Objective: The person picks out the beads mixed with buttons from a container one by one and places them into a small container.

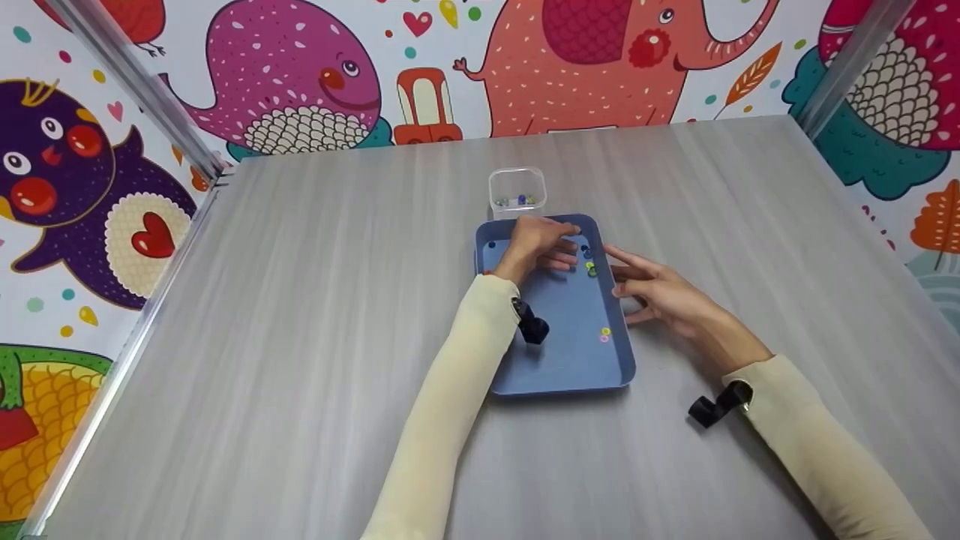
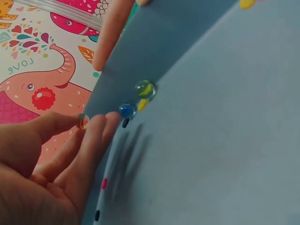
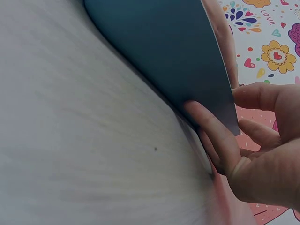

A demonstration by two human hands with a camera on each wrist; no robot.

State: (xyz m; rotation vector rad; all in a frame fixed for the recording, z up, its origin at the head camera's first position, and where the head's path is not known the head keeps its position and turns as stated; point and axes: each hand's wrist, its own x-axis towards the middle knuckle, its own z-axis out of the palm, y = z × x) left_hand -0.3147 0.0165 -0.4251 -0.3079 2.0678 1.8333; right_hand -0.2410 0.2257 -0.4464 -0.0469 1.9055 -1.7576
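- One clear box (image 1: 517, 181): 11 o'clock of the blue tray (image 1: 570, 315); could slide if knocked.
- Left hand (image 1: 538, 238): tray's 12 o'clock, pinching a marble (image 2: 83, 122); could drop it if pinched off-centre.
- Loose marbles (image 2: 146, 89): tray's 1 o'clock; could roll if tilted.
- Right hand (image 1: 664, 294): 3 o'clock, fingers spread against the wall; uneven pressure could shift the tray.

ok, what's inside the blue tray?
A blue marble, a green-yellow marble and small coloured pieces. In the head view, the left hand and sleeve cover part of the tray; anything under them is hidden there.
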